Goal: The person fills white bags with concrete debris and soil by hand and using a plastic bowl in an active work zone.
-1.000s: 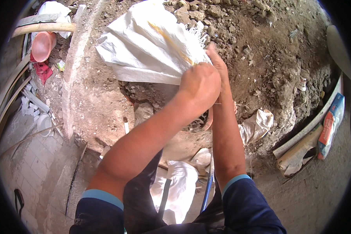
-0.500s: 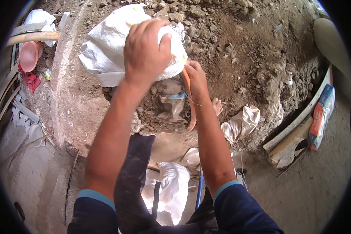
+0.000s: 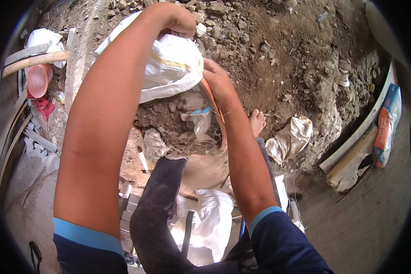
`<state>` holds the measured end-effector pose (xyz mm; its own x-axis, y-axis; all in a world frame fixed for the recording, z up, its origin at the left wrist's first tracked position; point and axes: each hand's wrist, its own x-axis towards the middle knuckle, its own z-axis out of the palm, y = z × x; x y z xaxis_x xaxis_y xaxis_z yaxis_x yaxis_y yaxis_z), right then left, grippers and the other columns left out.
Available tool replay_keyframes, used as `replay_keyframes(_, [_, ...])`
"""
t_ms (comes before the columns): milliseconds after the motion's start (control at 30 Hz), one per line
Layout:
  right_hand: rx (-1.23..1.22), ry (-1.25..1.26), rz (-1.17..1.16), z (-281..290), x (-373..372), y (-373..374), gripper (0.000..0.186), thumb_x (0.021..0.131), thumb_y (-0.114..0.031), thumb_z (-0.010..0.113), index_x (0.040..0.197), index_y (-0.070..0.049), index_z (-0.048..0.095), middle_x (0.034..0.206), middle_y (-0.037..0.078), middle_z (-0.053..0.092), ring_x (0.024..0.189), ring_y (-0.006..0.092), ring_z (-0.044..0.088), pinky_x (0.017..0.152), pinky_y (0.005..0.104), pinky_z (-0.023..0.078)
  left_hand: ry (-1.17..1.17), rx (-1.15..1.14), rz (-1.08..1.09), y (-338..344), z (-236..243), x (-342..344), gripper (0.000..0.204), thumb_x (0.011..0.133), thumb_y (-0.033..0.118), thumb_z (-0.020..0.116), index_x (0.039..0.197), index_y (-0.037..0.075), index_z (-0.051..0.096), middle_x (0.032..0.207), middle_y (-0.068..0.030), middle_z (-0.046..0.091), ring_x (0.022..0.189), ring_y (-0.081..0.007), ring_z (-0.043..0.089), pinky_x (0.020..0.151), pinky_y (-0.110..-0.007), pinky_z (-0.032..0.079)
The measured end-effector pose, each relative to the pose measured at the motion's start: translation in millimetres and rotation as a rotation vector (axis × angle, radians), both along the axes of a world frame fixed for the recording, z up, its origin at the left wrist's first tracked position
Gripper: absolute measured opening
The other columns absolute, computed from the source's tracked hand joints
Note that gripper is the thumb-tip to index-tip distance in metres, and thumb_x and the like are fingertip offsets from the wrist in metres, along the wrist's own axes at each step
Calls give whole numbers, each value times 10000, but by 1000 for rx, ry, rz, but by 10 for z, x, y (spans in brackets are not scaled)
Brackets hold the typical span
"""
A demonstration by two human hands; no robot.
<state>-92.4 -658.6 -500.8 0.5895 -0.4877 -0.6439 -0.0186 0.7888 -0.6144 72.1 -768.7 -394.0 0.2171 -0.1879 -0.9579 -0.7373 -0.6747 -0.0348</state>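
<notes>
Over earthy rubble, a white woven sack, crumpled, yellow-streaked.

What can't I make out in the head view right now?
In head view:
Left hand: palm hidden by its own back, grip unclear.
White sack: part covered by the left forearm.
Right hand: palm hidden likewise; hold on orange rim unclear.
Pale panel: cut off by the picture edge.

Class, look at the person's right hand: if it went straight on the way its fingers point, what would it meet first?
Most likely the sack: the right hand points up and left at its edge, seemingly against it, though depth is unclear.
</notes>
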Motion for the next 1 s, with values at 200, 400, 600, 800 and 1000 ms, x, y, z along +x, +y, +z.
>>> replay_keyframes(200, [-57,73,38,-84,8,124,366,848,-147,615,1168,29,592,1128,97,604,966,142,577,842,246,455,104,2,-3,309,-669,637,104,691,81,598,760,72,676,562,-48,551,404,-134,418,386,-316,342])
replay_keyframes(400, [73,31,-1,73,-3,220,349,854,-161,636,1147,26,605,1119,99,612,994,155,571,870,259,444,91,30,-142,280,-637,466,125,657,47,542,688,8,657,602,-119,592,459,-180,523,406,-351,408])
replay_keyframes(600, [110,-10,-26,96,15,288,350,853,-167,646,1137,33,603,1090,115,634,976,151,578,860,258,449,145,-66,-595,356,-804,367,266,600,-19,501,800,-93,661,728,-227,635,592,-283,615,488,-403,467])
replay_keyframes(800, [3,43,-17,-1,-43,365,384,841,-211,659,1127,38,600,1091,120,642,975,150,579,850,276,451,148,-211,-602,270,-703,139,206,714,23,578,889,-58,652,795,-230,657,739,-291,653,633,-399,480])
replay_keyframes(1000, [-18,118,130,221,-21,338,347,839,-231,657,1058,38,633,1027,88,660,901,137,585,810,275,455,81,-134,-769,229,-952,71,241,592,10,623,815,-44,698,795,-190,666,660,-255,645,567,-404,501])
